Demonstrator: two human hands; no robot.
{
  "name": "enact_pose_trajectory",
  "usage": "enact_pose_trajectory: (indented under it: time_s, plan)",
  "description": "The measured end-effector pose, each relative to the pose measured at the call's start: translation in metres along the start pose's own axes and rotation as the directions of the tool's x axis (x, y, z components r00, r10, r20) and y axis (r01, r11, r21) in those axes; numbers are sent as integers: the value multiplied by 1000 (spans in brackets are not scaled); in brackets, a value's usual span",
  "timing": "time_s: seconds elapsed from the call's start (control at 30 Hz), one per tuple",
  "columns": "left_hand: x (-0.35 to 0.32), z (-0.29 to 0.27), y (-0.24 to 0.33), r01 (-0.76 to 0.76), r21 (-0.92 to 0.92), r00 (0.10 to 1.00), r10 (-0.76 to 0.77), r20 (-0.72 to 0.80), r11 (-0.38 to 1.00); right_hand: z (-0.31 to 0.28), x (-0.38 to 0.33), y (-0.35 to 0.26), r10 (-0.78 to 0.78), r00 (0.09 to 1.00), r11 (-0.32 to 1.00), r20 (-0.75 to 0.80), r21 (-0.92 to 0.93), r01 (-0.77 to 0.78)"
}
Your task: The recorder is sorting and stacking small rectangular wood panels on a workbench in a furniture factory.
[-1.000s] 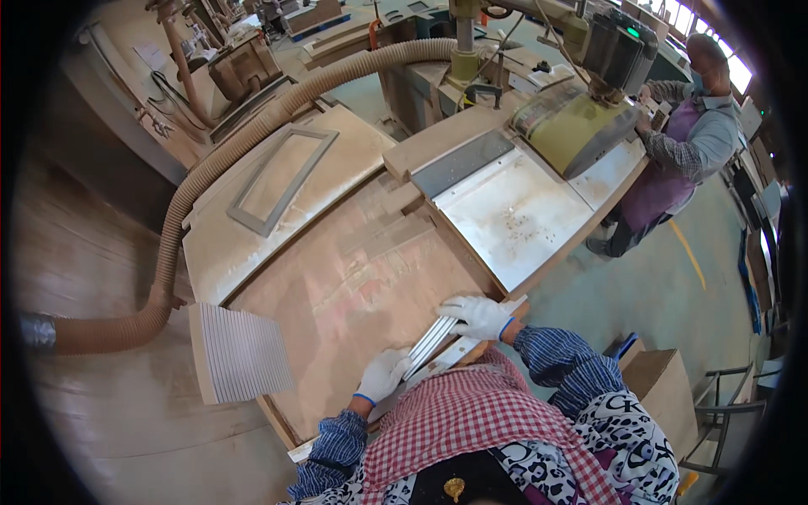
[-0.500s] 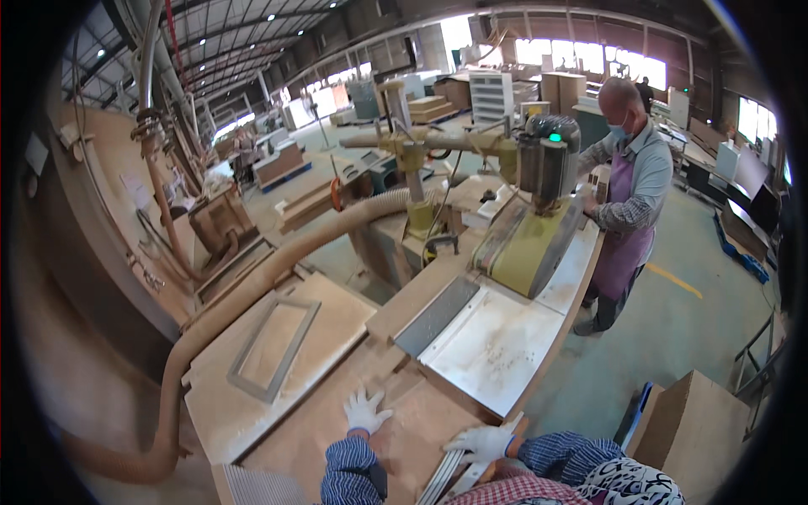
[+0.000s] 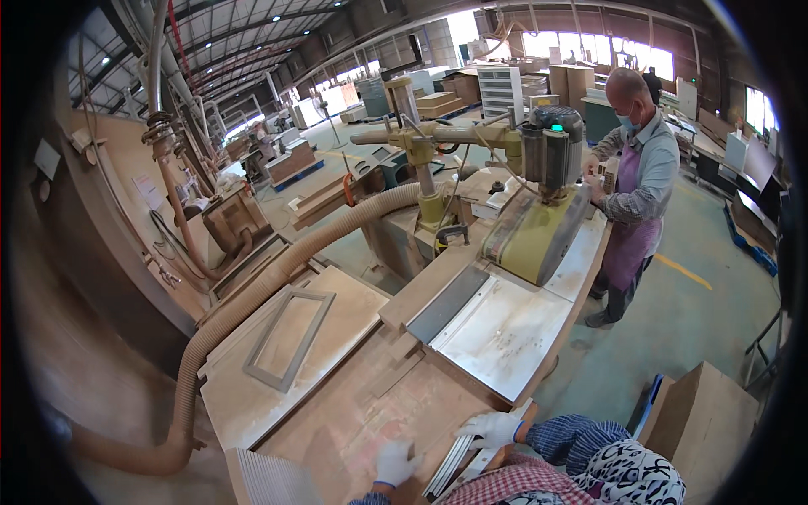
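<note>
A bundle of thin pale wooden strips [image 3: 450, 465] lay on edge at the near rim of the bench [image 3: 353, 421], at about six o'clock in the view, its near end running out of sight below. The right hand [image 3: 495, 427], in a white glove, rested on the far end of the bundle with the fingers spread flat over it, not curled around it. The left hand [image 3: 394, 461], also gloved in white, lay just beside the strips at their nine o'clock, palm down on the bench with the fingers loosely apart, clamped on nothing. At eight o'clock from the hands a ribbed white panel [image 3: 269, 480] stuck out over the bench edge. Farther off, at ten o'clock, a grey rectangular frame [image 3: 290, 337] lay flat on a pale board, with a thick corrugated dust hose [image 3: 252, 299] curving past it. At twelve to one o'clock stood a metal machine table [image 3: 505, 328] carrying a yellow-green feeder unit [image 3: 539, 236]. Beyond that, at one o'clock, a co-worker in a purple apron [image 3: 631, 227] stood at the machine. A cardboard box [image 3: 707, 429] sat on the floor at three o'clock.
</note>
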State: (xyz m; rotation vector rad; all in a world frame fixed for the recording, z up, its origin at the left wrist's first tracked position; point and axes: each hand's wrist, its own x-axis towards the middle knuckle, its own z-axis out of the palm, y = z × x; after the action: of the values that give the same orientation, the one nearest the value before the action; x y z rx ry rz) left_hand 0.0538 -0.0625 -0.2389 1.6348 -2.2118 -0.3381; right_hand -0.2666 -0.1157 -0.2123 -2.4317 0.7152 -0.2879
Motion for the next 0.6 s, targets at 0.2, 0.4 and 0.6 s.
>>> enact_pose_trajectory:
  time_s: [0.2, 0.4, 0.6]
  plan:
    - [-71, -5, 48, 147, -418, 967, -40, 254, 897, -14, 4, -17, 101, 993, 994, 67, 34, -103]
    - [-68, -18, 62, 76, -436, 983, 6, 185, 896, -15, 4, -19, 93, 992, 992, -87, 98, -84]
    - [-25, -18, 27, 2, -237, 927, 88, 366, 971, -15, 5, -3, -39, 999, 999, 27, -17, 40]
